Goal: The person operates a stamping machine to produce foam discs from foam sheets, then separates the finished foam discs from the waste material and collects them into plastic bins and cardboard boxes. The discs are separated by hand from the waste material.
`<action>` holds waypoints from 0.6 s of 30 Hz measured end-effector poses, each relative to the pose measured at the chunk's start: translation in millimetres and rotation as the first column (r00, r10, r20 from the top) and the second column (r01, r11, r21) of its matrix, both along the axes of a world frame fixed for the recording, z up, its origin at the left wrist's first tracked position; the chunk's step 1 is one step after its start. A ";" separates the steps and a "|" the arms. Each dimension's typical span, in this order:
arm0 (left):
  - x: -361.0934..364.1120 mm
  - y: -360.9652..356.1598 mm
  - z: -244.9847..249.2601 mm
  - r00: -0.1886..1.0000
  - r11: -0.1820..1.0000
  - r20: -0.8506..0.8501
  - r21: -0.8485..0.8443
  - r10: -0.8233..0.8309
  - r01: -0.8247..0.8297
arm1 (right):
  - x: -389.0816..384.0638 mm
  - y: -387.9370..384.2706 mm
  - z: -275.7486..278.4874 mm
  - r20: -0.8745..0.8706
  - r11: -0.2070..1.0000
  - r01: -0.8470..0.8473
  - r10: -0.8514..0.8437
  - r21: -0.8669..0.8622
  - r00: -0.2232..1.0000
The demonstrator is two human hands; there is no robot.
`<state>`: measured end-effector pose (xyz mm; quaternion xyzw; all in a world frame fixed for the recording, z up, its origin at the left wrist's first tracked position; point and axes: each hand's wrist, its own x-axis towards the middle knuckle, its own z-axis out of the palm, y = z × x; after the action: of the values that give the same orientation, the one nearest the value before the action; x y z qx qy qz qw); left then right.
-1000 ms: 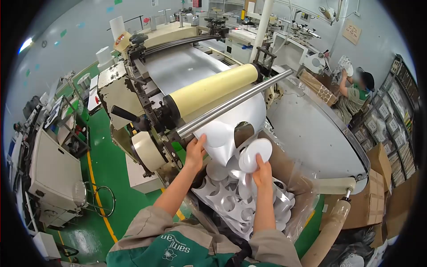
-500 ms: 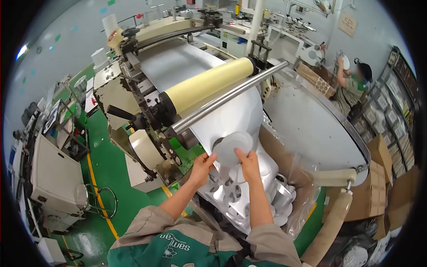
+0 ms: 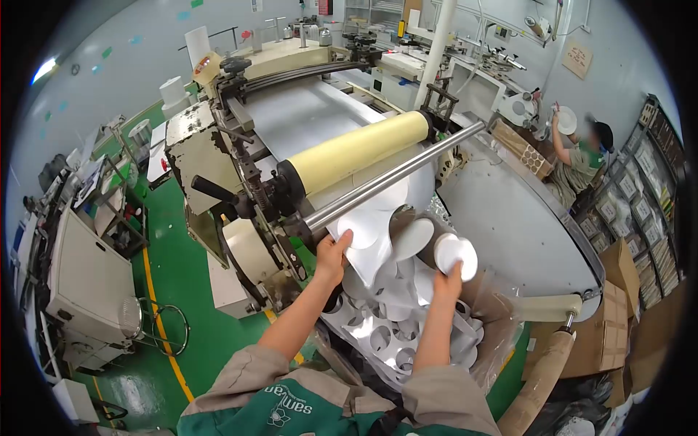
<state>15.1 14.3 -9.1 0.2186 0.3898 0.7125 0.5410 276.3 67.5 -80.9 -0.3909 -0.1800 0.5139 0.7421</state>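
Observation:
My left hand (image 3: 332,256) is closed on the left edge of a shiny silver sheet (image 3: 367,263) that hangs from the machine, the thumb over a round disc outline (image 3: 359,229). My right hand (image 3: 446,282) pinches round white discs (image 3: 458,257), overlapping, out to the right of the sheet. Between the hands another disc (image 3: 413,240) sits tilted by a round hole in the sheet. Below lies a heap of punched silver sheet (image 3: 389,338) full of round holes, inside a plastic-lined box (image 3: 487,294).
A yellow roller (image 3: 356,151) and a steel bar (image 3: 396,174) cross the machine above my hands. On the right stand a large grey panel (image 3: 516,203), a padded roller (image 3: 542,374) and cardboard boxes (image 3: 618,309). Farther back a person (image 3: 582,156) holds a white disc.
My hands have moved apart, the right one outward with discs in it. The left has shifted up onto the sheet's edge. More of the punched heap shows.

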 end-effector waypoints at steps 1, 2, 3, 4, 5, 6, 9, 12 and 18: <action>-0.3 -1.1 -0.2 1.000 1.000 0.010 -0.014 0.007 -0.007 | 18.9 -2.3 -16.5 -0.042 0.995 0.095 -0.095 -0.012 0.995; -1.8 -3.1 -4.7 0.998 1.000 -0.061 0.014 0.017 -0.016 | 32.5 0.3 -17.3 -0.457 0.981 0.181 -0.196 -0.077 0.868; 0.3 -9.1 3.5 0.998 1.000 -0.062 -0.011 0.015 -0.016 | 28.6 -17.8 12.7 -0.420 0.979 0.187 -0.204 -0.083 0.884; 2.0 -15.7 11.4 0.998 0.999 -0.067 -0.042 0.009 -0.012 | 26.0 -25.0 22.2 -0.373 0.996 0.085 -0.067 0.032 0.926; -3.3 -13.6 -1.7 0.991 0.996 -0.134 -0.083 -0.030 0.019 | 18.4 -31.3 33.6 -0.292 0.992 -0.066 0.094 0.105 0.952; -1.4 -15.6 -6.8 0.981 0.993 -0.191 -0.120 -0.033 0.010 | 6.1 -36.2 42.9 -0.209 0.964 -0.214 0.244 0.155 0.947; 23.0 -37.6 -7.7 0.950 0.976 -0.277 -0.200 -0.144 0.090 | -38.6 -43.1 54.5 -0.055 0.787 -0.581 0.602 0.210 0.796; 35.7 -56.0 -15.4 0.950 0.947 -0.156 -0.220 -0.271 0.234 | -56.4 -58.3 61.0 0.052 0.734 -0.677 0.675 0.049 0.736; 6.4 -28.6 -2.7 0.969 0.987 -0.221 -0.138 -0.110 0.081 | 5.7 -51.0 -43.2 -0.567 0.948 -0.259 0.112 -0.186 0.816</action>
<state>21.4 -14.3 -11.9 0.2821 0.4832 0.6293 0.5394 282.1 16.5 -124.1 -0.2992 0.0705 0.6935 0.6516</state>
